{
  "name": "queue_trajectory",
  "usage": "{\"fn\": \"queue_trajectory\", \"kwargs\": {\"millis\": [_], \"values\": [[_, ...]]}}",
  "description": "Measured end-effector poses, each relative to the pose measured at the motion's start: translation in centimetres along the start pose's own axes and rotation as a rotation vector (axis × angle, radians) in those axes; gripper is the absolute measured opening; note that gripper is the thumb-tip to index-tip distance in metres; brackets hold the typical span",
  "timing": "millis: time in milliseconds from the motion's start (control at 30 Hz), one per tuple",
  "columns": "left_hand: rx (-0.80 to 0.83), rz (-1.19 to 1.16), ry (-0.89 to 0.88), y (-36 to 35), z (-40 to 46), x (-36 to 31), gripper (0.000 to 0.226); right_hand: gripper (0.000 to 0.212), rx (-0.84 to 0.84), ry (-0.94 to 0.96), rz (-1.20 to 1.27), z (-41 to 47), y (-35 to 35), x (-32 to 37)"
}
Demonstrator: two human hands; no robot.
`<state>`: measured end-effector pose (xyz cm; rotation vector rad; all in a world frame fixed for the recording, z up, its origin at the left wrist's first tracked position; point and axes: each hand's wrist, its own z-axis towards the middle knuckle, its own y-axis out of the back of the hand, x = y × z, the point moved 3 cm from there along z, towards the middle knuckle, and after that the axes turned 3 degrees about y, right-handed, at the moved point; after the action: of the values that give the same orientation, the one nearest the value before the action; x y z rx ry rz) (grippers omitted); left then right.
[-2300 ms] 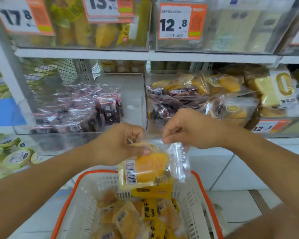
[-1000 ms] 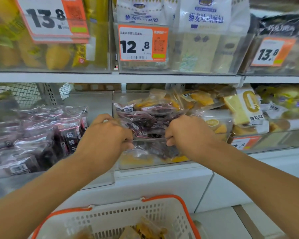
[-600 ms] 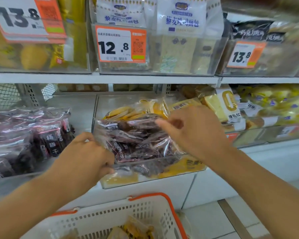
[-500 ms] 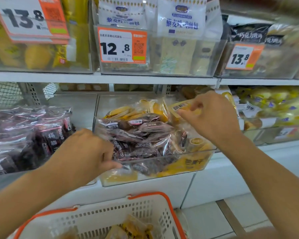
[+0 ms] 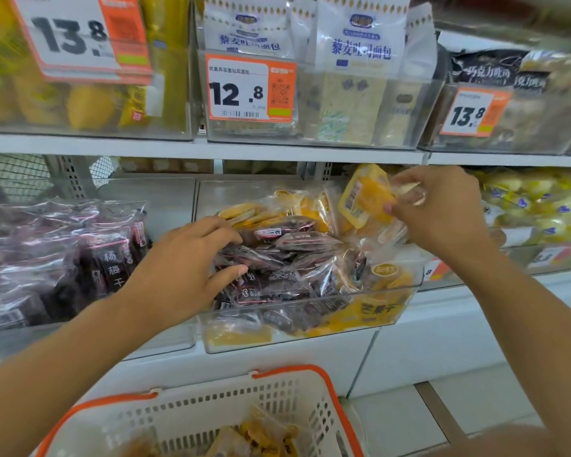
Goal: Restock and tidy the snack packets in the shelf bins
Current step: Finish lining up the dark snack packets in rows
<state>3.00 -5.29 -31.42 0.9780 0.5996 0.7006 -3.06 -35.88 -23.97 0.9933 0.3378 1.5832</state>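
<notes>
Left hand (image 5: 185, 272): laid against the left end of the pile of dark packets (image 5: 277, 258) in the middle bin (image 5: 310, 334); the fingers are nearly straight and spread, with the thumb low on the pile, and nothing is gripped.
Right hand (image 5: 442, 209): raised above the right rear of the same bin, with a yellow packet (image 5: 365, 196) pinched by its clear edge between thumb and fingers.
Yellow packet: held tilted, barcode side turned to the camera, over the other yellow packets (image 5: 277, 209) stacked at the back of the bin.
Middle bin: a clear plastic box on the lower shelf, filled with dark packets in front and on top, and yellow ones behind and underneath.
Left bin (image 5: 165, 344): dark purple packets (image 5: 80, 258) are heaped in it, just beside the left hand.
Right bin: pale yellow wrapped items (image 5: 541, 206) are seen, blurred.
Upper shelf (image 5: 211, 148): 3 clear bins are lined up, each carrying an orange and white price tag, read as 13.8 (image 5: 80, 37), 12.8 (image 5: 250, 89) and 13.8 (image 5: 473, 112); white bags (image 5: 360, 37) are stood behind the middle tag.
Basket (image 5: 195, 420): white with an orange rim, placed below the hands, with a few yellow packets lying inside.
</notes>
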Motion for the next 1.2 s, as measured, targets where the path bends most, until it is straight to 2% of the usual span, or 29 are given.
{"fn": "queue_trajectory", "kwargs": {"millis": [100,200,233,300,333,400,433,467,500,533,600,633,667,733,800,900,1067,1200], "values": [[-0.003,-0.023,-0.017,-0.3,0.3,-0.2,0.051,0.03,-0.047,-0.004,0.135,-0.5,1.3,0.4],[-0.025,-0.072,-0.016,0.1,0.3,-0.9,0.066,0.025,-0.085,-0.09,0.495,-0.9,3.0,0.9],[-0.042,-0.133,-0.003,0.6,0.2,-1.1,0.075,0.026,-0.048,-0.099,0.651,-1.1,4.0,1.5],[-0.101,-0.423,0.013,1.8,-0.1,-1.6,0.089,0.029,0.174,-0.108,0.94,-1.7,5.4,2.9],[-0.128,-0.622,-0.016,2.5,-0.1,-2.2,0.09,0.032,0.323,-0.099,0.991,-2.2,5.3,3.7],[-0.116,-0.979,-0.063,3.5,-0.2,-3.0,0.078,0.035,0.615,-0.028,0.835,-4.0,3.4,5.1],[-0.072,-1.055,-0.05,3.7,-0.3,-3.3,0.066,0.036,0.734,0.013,0.679,-4.9,2.0,5.5],[-0.018,-1.04,-0.025,3.8,-0.3,-3.6,0.05,0.036,0.817,0.031,0.549,-5.5,0.6,5.5],[0.013,-0.927,-0.016,3.6,-0.5,-3.8,0.033,0.034,0.837,0.031,0.479,-5.5,-0.5,5.2],[0.009,-0.714,-0.048,3.3,-0.7,-3.6,0.023,0.029,0.765,0.027,0.445,-4.8,-0.9,4.6],[-0.105,-0.248,-0.092,3.1,-0.9,-3.5,0.023,0.028,0.409,0.033,0.29,-1.7,-0.1,2.0],[-0.145,-0.123,-0.118,2.9,-0.8,-3.6,0.023,0.036,0.262,0.044,0.13,-0.1,0.5,0.8],[-0.147,-0.063,-0.113,2.7,-0.6,-3.6,0.031,0.05,0.233,0.043,-0.031,1.1,0.6,-0.3],[-0.033,0.019,-0.088,1.8,0.0,-3.7,0.065,0.078,0.414,0.007,-0.235,2.1,-1.4,-2.2],[0.09,0.058,-0.064,0.6,0.4,-3.2,0.084,0.09,0.572,-0.055,-0.16,2.1,-3.6,-3.1],[0.171,0.087,-0.081,-0.9,0.1,-1.9,0.08,0.091,0.571,-0.142,0.096,2.4,-5.5,-2.6],[0.136,0.067,-0.089,-1.2,0.4,-1.3,0.061,0.08,0.414,-0.107,0.005,4.0,-7.7,-0.9],[0.132,0.077,-0.118,-1.5,0.3,-1.1,0.062,0.076,0.424,-0.191,-0.05,4.8,-9.7,0.0]]}}
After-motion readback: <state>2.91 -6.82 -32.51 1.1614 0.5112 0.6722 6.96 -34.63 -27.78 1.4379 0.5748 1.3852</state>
